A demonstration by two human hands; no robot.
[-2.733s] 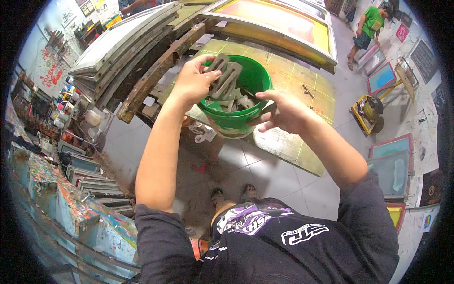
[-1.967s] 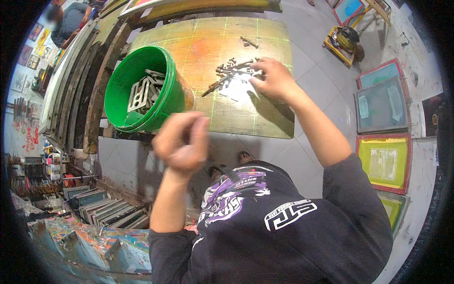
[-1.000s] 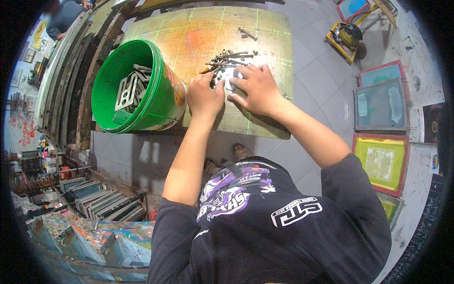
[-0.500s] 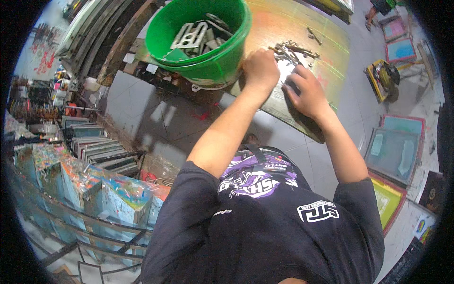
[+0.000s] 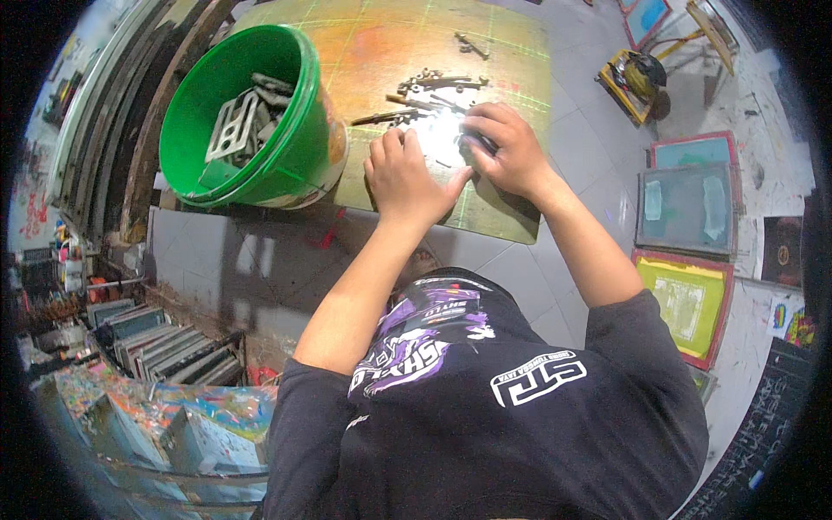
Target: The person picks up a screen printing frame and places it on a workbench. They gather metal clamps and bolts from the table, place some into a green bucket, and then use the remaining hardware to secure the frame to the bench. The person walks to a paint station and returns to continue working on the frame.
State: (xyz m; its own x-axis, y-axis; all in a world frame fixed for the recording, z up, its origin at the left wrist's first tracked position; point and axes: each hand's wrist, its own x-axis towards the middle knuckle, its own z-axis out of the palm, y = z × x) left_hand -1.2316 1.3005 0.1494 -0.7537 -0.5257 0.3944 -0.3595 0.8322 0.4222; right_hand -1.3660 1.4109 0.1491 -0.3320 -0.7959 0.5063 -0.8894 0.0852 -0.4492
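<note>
Several bolts and small nuts lie in a loose pile on the worn, yellowish tabletop, partly washed out by a bright glare. My left hand rests at the near side of the pile, its thumb spread away from the fingers and nothing seen in it. Beside it on the right, my right hand is curled, thumb toward fingers, around something dark that I cannot make out. Left of my hands, a green bucket holds flat grey metal parts, one of them a slotted plate.
Another bolt lies apart toward the far side of the table. Framed screens lean along the right wall. A yellow-framed object sits on the tiled floor at the far right. Racked frames stand at the lower left.
My left hand has gone from a closed fist to an opened hand with the thumb out. The whole view has shifted, so the bucket and table appear farther left and lower.
</note>
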